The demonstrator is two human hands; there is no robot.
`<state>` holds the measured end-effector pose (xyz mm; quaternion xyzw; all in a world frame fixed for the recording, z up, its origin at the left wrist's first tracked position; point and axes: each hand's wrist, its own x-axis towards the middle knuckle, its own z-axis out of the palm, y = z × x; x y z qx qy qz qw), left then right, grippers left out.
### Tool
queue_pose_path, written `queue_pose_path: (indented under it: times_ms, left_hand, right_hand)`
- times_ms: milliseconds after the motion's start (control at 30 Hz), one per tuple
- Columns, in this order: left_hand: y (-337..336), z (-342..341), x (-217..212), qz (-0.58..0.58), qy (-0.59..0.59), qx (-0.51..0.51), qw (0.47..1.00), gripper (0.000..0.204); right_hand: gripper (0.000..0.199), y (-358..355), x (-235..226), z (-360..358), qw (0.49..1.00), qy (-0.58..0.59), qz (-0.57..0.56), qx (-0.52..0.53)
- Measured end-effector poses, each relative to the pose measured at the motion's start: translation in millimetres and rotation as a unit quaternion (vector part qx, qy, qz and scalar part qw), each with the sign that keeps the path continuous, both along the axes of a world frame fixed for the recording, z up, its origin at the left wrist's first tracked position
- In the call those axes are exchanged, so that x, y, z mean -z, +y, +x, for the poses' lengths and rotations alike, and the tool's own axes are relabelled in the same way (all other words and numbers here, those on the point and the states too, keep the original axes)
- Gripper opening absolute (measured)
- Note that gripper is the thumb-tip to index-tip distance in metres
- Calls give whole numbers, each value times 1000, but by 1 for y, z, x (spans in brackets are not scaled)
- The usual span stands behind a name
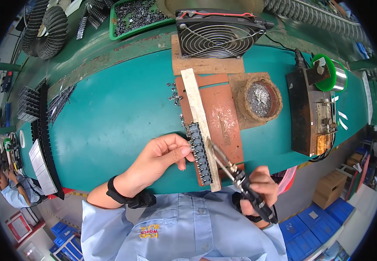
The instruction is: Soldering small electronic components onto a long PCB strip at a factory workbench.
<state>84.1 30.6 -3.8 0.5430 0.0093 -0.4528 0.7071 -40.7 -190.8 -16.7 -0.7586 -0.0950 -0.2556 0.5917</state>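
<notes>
Soldering station, seen from the worker's head. The left hand [160, 157] pinches a row of small black components [198, 152] between thumb and fingertips, steadying it against the long pale metal bar [201, 126] that lies diagonally over a reddish-brown work board [225, 117] on the green counter [110, 117]. The right hand [262, 185] is closed around the dark handle of a soldering iron [234, 172], whose tip points up and left toward the bar's lower half, close to the component row; whether it touches cannot be told.

Behind the board stand a round brown pot of silvery solder dross [259, 100], a wire-guarded fan [217, 34] on a wooden block, and, to the right, a dark metal box-shaped apparatus [312, 113] with a green solder spool [334, 71] beyond it. Loose small parts [173, 93] lie just left of the board.

Judged from this arrangement, good practice would be to keep the row pressed flat to the bar, hold the left fingertips clear of the hot tip, and work joint by joint along the row.
</notes>
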Motion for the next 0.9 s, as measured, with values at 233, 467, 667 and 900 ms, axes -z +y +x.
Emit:
queue_pose_path:
  times_ms: [233, 467, 667, 900]
  left_hand:
    - [1, 0, 1, -3, -7, 3, 1000, 14]
    - [0, 0, 0, 2, -7, 3, 1000, 14]
    - [1, 0, 0, 4, -9, 6, 1000, 14]
    - [0, 1, -2, 7, -12, 8, 1000, 14]
  right_hand:
    - [37, 0, -11, -4, 996, 24, -53, -61]
    - [36, 2, -14, -1, 994, 45, -76, -70]
    - [36, 3, -14, -2, 994, 50, -69, -62]
    - [36, 3, -15, -1, 993, 52, -74, -70]
